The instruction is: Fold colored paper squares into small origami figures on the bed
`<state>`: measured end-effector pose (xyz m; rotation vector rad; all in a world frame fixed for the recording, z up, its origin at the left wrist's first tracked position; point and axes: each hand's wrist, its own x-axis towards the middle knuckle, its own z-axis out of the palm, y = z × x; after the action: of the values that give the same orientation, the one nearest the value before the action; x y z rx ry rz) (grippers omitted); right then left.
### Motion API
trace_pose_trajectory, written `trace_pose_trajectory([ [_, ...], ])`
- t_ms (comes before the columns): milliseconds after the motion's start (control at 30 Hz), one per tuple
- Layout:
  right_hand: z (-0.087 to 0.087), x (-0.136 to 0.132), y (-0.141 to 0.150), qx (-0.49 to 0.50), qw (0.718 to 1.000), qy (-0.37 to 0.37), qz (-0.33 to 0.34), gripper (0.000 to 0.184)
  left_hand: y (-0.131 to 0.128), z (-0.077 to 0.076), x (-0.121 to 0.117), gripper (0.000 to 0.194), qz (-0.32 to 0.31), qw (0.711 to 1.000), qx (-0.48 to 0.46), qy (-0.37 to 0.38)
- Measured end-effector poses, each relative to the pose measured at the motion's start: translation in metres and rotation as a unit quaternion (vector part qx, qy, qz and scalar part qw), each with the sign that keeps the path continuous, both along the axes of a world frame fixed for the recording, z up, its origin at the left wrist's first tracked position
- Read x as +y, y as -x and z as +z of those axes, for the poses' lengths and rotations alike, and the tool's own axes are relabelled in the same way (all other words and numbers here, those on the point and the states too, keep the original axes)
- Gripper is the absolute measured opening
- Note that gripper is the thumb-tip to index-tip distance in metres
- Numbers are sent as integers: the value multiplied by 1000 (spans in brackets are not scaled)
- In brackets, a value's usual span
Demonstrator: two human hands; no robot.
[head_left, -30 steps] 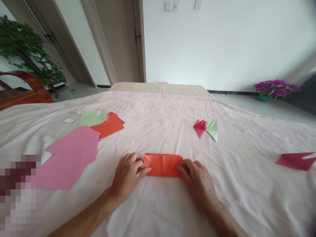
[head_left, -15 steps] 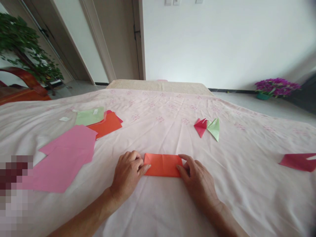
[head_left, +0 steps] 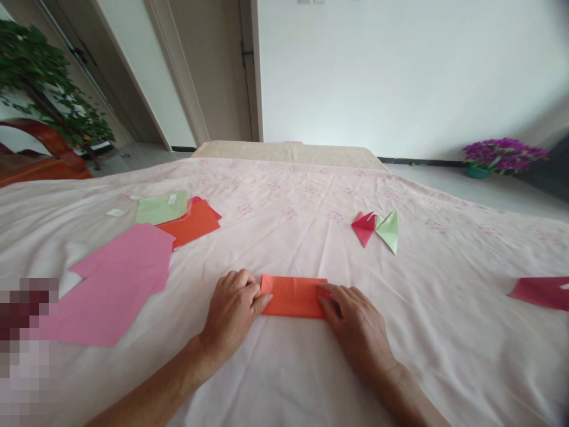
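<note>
At lower centre, the left hand (head_left: 232, 308) and the right hand (head_left: 356, 317) are pinching opposite ends of the folded orange paper (head_left: 293, 298). Uneven finger pressure could be skewing its layers, and the soft, wrinkled cloth (head_left: 284, 367) beneath could be blurring a crease. The paper is forming a flat, smooth, matte rectangle, showing a faint vertical crease.

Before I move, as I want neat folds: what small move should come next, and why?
Perhaps slide the right hand inward to smooth the folded orange paper strip, left hand steadying it: the hands touch only its two ends, and its uncovered middle shows a crease.
</note>
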<state>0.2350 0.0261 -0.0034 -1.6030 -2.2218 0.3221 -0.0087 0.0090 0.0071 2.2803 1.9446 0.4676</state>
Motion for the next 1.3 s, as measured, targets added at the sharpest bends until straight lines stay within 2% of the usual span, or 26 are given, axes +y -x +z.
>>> trace_pose_trajectory([
  [333, -1, 0, 1, -33, 999, -30, 15, 17, 0, -4, 0, 22, 8, 1000, -6, -17],
  [400, -1, -1, 2, -51, 998, -36, 15, 16, 0, -6, -1, 15, 18, 999, -10, -48],
  [467, 0, -2, 3, -67, 997, -43, 15, 15, 0, -8, -1, 19, 9, 995, -10, -104],
  [533, 1, -4, 4, -79, 995, -54, 11, 15, -1, -9, 0, 29, -42, 987, -9, -153],
  [600, 3, -6, 5, -95, 993, -72, 8, 15, -1, -10, 1, 36, -133, 977, -13, -168],
  [700, 5, -7, 7, -112, 988, -103, 29, 21, 0, -11, 3, 41, -276, 952, -24, -128],
  [767, 5, -7, 8, -109, 986, -107, 66, 20, 0, -11, 3, 43, -315, 944, -23, -92],
  [867, 5, -6, 9, -110, 984, -89, 112, 8, -8, -11, 2, 43, -283, 955, -22, -91],
  [1000, 9, -8, 10, -116, 985, -65, 106, 7, -30, -7, -2, 23, -165, 984, 26, -55],
  [1067, 14, -13, 11, -107, 989, -55, 86, 11, -41, -6, -2, 16, -93, 993, 53, -45],
  [1133, 20, -21, 15, -102, 992, -48, 62, 16, -49, -6, -1, 14, -54, 997, 53, -33],
  [1233, 24, -31, 27, -113, 993, -40, 9, 22, -53, -8, -2, 20, -34, 999, 31, -21],
  [1300, 19, -35, 37, -130, 990, -48, -35, 27, -52, -10, -4, 23, -29, 999, 22, -26],
])
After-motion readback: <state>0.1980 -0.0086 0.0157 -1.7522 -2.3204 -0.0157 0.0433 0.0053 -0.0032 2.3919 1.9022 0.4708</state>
